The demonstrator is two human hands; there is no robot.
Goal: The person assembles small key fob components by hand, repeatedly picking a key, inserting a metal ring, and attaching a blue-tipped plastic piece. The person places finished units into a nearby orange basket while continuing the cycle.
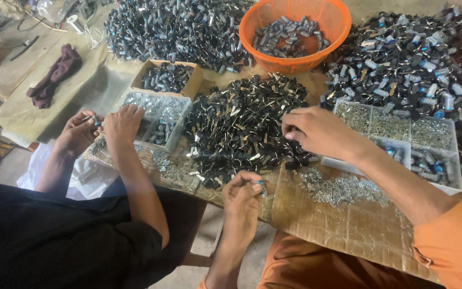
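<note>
Mid-assembly: left hand (pixel 241 195) fingers pinch a small metal cylinder part (pixel 260 185) near the tabletop (pixel 348 225) edge, right hand (pixel 316 131) fingers pressed into the black key pile (pixel 236 128), likely picking one to fit.

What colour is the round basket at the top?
Orange; the basket shows best in the head view.

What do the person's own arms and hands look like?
Both hands are bare, with no gloves, rings or watch in view. The left hand and its forearm are uncovered. The right hand has a bare forearm too, and an orange sleeve starts near the elbow. The sleeve is plain, with no markings visible.
</note>
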